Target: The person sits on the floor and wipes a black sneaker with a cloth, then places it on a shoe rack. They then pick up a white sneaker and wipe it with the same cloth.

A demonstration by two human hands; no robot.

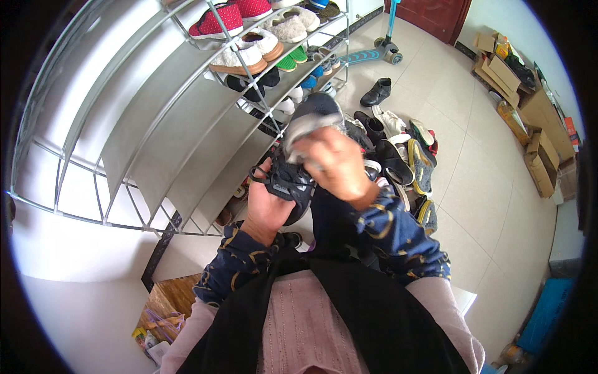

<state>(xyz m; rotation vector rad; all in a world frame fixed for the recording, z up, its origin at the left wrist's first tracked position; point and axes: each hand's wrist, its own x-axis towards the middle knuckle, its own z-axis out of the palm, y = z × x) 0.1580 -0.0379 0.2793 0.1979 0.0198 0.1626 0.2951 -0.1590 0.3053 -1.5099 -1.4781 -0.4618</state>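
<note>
A black lace-up shoe (pixel 292 187) is in my left hand (pixel 266 205), held around its side below the laces. My right hand (pixel 334 161), blurred, grips a pale greyish cloth (pixel 310 128) pressed against the front part of the shoe. Just beyond the cloth shows a dark rounded surface with a light edge; whether it belongs to the same shoe I cannot tell. Part of the shoe is hidden behind my right hand and the cloth.
A metal-framed shoe rack (pixel 187 107) stands at the left, with slippers and shoes on its far end. Several shoes (pixel 395 161) lie piled on the tiled floor to the right. A blue scooter (pixel 369 56) stands beyond, and cardboard boxes (pixel 542 112) line the right wall.
</note>
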